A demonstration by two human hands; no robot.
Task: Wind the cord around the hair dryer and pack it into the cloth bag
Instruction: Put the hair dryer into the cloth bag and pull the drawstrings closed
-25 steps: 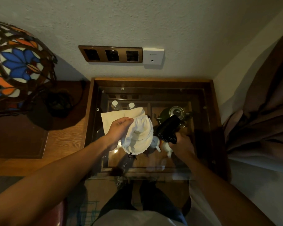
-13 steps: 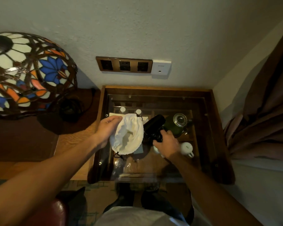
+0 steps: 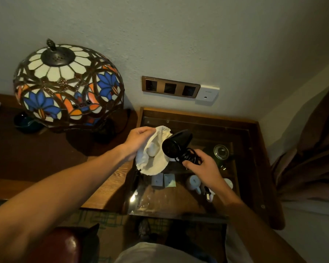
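Note:
A black hair dryer hangs in the air over the glass-topped table, its round end at the mouth of the white cloth bag. The black cord is coiled around its handle. My right hand grips that handle and the coils. My left hand pinches the bag's upper rim and holds the mouth wide, facing right toward the dryer. The plug dangles below my right wrist.
A stained-glass lamp stands on the wooden desk at left. Under the glass top sit a green teapot, white cups and sachets. Wall sockets are behind; a brown curtain hangs at right.
The dryer has swung left so its round end now meets the bag's mouth. Both hands rose slightly, and my view tilted up, bringing the whole lamp into sight.

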